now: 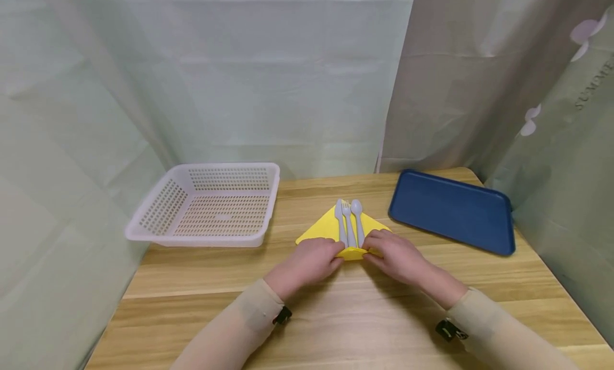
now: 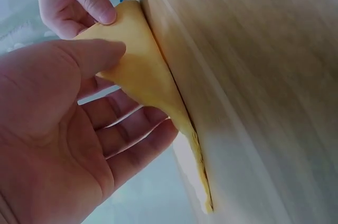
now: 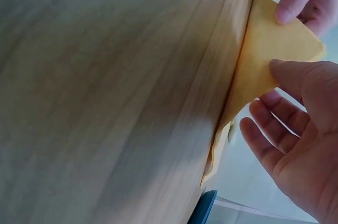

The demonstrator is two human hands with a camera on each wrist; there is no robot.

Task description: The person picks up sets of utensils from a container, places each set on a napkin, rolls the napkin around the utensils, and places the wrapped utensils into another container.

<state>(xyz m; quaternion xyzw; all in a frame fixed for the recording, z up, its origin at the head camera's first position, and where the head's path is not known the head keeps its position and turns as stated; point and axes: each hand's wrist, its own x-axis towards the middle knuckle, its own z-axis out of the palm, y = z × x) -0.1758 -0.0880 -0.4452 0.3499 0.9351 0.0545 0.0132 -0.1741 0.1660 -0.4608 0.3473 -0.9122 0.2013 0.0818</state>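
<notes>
A yellow napkin lies on the table with its point toward the back, its near edge turned up over the handle ends. On it, side by side, rest a grey plastic knife, a fork and a spoon. My left hand pinches the turned-up edge at the left, thumb in front and fingers behind. At the right, my right hand grips the same edge in the same way. Both wrist views show the raised yellow flap between the thumbs, hiding the cutlery handles.
A white perforated plastic basket stands at the back left of the wooden table. The blue tray lies at the back right, angled. Cloth curtains enclose the table at the back and sides.
</notes>
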